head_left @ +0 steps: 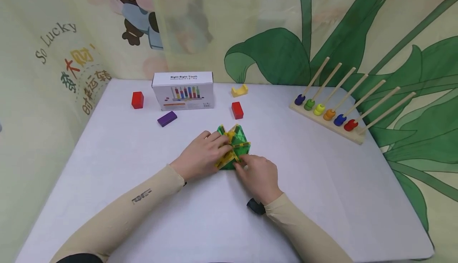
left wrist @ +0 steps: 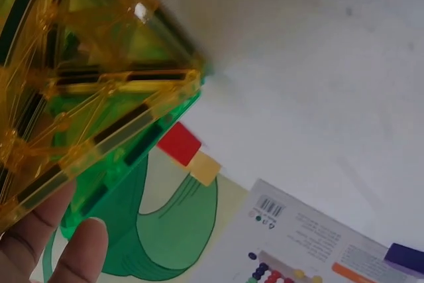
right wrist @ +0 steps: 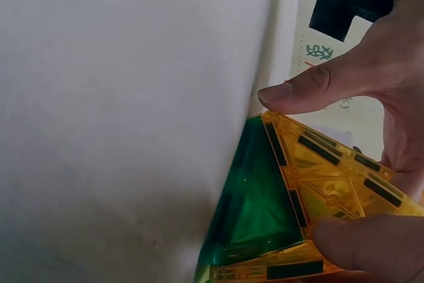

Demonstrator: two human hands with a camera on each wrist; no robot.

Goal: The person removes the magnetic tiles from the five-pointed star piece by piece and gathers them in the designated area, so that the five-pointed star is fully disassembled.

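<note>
Near the middle of the white table [head_left: 322, 207], both hands meet on one cluster of see-through toy tiles. The left hand [head_left: 204, 155] has its fingers bent over the yellow tiles [right wrist: 331, 187] from the left, a hold that probably steadies them from above. The right hand [head_left: 259, 175] comes in on the near side, thumb and finger seemingly pinching an edge close to the left hand's fingers, perhaps so the pieces stay lined up. The green tiles [head_left: 240, 136] show along the far and right sides of the cluster; dark strips in the tile edges may be magnets, which would help them cling.

Just beyond lies a red block [head_left: 237, 111], with a curved yellow block [head_left: 239, 91] behind it. Left of these a printed box [head_left: 184, 96] stands upright, a purple block [head_left: 167, 118] in front and another red block [head_left: 137, 100] beside it. A bead rack [head_left: 325, 123] sits at the far right, slanting along the table edge, likely out of the arms' way. Behind everything hangs cloth printed with large green leaves [head_left: 275, 52]; lettering [head_left: 86, 76] marks the left wall.
</note>
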